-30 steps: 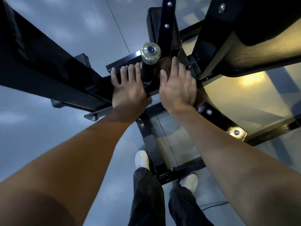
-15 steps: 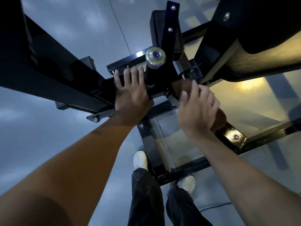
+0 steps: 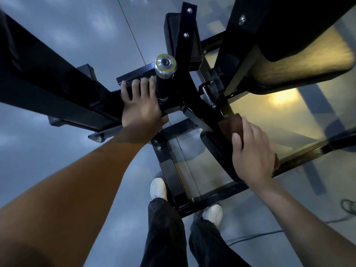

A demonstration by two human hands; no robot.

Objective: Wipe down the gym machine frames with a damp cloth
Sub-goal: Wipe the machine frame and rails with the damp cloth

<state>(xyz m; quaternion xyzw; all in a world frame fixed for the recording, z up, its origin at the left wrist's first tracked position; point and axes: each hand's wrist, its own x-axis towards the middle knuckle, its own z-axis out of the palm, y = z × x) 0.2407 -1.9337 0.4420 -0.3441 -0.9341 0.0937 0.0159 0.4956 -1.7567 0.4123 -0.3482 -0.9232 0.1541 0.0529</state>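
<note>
I look straight down on a black steel gym machine frame (image 3: 57, 89). My left hand (image 3: 141, 106) rests flat on the frame joint, fingers straight, just left of a black post with a silver and yellow end cap (image 3: 165, 64). My right hand (image 3: 252, 151) presses a brown cloth (image 3: 231, 125) against a slanted black frame bar (image 3: 204, 116) that runs down to the right. Its fingers lie flat over the cloth with the thumb along the cloth's left edge. Most of the cloth is hidden under the hand.
A padded seat or rest (image 3: 300, 60) juts in at the top right. The frame's base rectangle (image 3: 169, 170) lies on the glossy grey floor (image 3: 57, 151). My two white shoes (image 3: 158, 187) stand at its near edge. A black cable (image 3: 348, 207) trails on the floor at the right.
My right hand has slid the cloth from beside the capped post down and to the right along the slanted bar. My left hand has stayed on the frame joint.
</note>
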